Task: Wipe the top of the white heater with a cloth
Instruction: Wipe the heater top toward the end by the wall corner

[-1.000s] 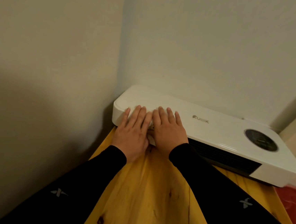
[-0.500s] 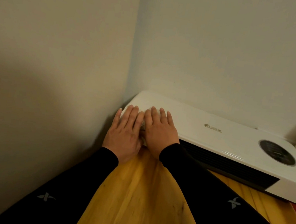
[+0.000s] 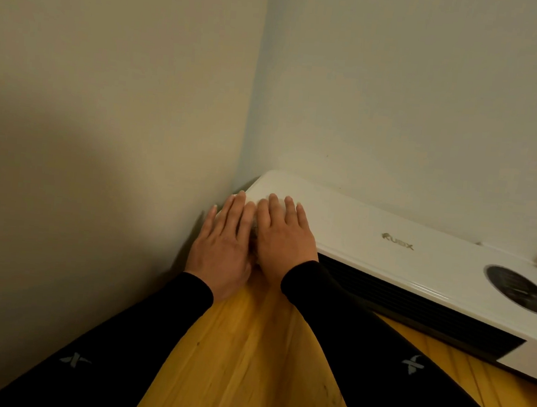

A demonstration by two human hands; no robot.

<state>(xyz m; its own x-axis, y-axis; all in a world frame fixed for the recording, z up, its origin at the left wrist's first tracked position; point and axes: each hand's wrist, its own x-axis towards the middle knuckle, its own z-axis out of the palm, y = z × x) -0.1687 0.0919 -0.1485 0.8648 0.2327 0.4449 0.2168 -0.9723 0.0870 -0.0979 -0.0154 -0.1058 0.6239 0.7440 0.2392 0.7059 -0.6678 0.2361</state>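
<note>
Head view: white heater (image 3: pixel 371 242) sits on a wooden table (image 3: pixel 245 365) against the wall; left hand (image 3: pixel 223 248) and right hand (image 3: pixel 282 237), fingers flat, have slid a barely visible cloth (image 3: pixel 255 231) to its left end, finishing that pass.

On the top face of the long white plastic heater (image 3: pixel 372 233), a small gold brand mark reads roughly "KUBIX", its first letter unclear behind a tiny emblem. Each black sleeve (image 3: pixel 402 367) carries a grey X-shaped logo. The heater's round dark display (image 3: pixel 519 290) shows nothing legible.
</note>
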